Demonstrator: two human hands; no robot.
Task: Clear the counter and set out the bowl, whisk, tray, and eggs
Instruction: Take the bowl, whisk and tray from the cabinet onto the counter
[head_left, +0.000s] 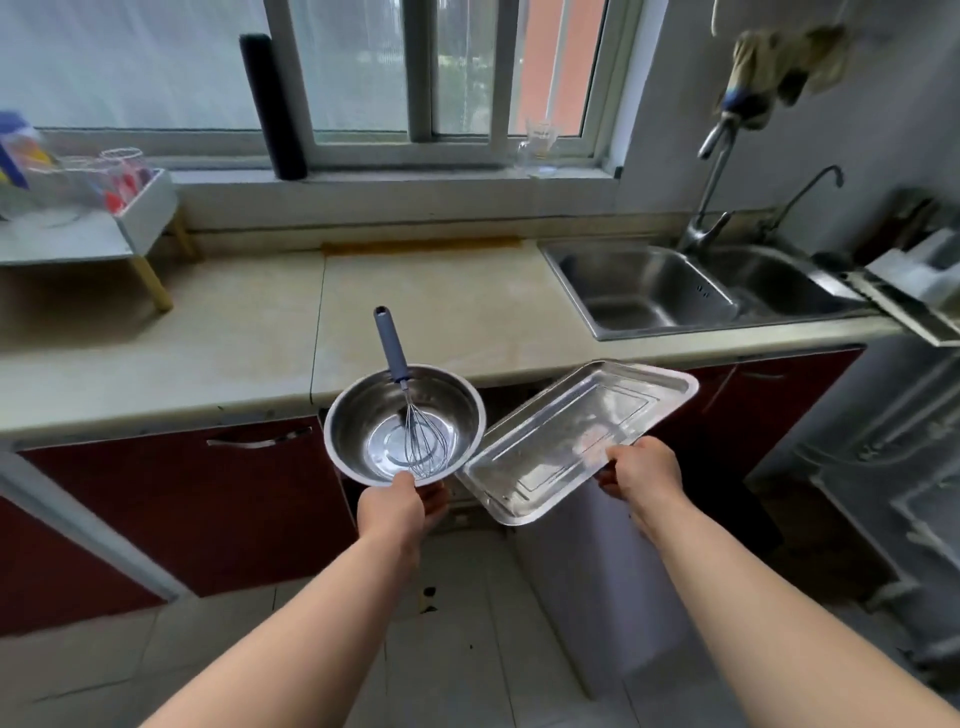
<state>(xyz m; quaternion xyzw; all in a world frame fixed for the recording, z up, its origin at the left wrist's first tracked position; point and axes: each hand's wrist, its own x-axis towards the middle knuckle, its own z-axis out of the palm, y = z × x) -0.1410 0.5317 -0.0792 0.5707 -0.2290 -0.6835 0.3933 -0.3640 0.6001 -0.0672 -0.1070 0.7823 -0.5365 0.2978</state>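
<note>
My left hand (401, 501) grips the near rim of a round steel bowl (358, 415), held in the air just in front of the counter edge. A whisk (396, 358) with a blue-grey handle stands in the bowl, its wires on the bottom and its handle leaning over the far rim. My right hand (641, 467) holds the near long edge of a shiny rectangular steel tray (571, 431), tilted and held in the air to the right of the bowl. No eggs are in view.
The beige counter (234, 332) runs across in front of me. A double steel sink (675, 286) with taps lies at the right. A white rack (104, 228) with glasses stands at the far left. A dark roll (272, 104) and a glass cup (540, 145) stand at the window.
</note>
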